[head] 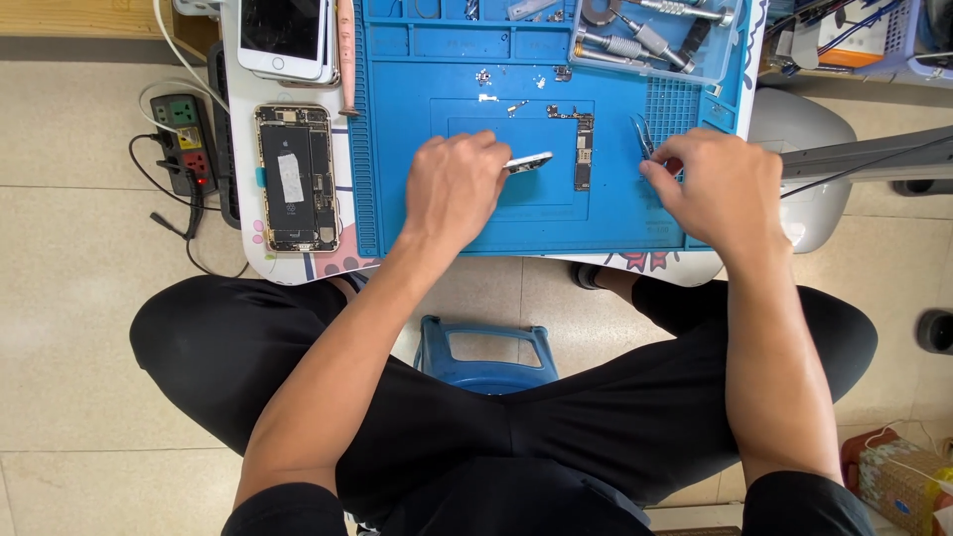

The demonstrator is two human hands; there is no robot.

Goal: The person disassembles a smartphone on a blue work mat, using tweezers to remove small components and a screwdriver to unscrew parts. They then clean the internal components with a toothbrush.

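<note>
On the blue mat point(615, 223), my left hand point(452, 189) pinched a small metal part point(528, 162); right hand point(720, 189) closed on tweezers point(643, 134); clear tray point(730, 45) held screwdrivers point(635, 45)

The scene is evenly and brightly lit, shadows are kept soft, and slight edge distortion is perhaps seen.

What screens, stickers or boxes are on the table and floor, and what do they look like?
Phone screen: top left of the table, dark glass, white frame.
Opened phone: left of the blue mat, white rectangular label on its black battery.
Power strip: floor at left, black, with red and green sockets.
Patterned box: floor, bottom right corner.
</note>
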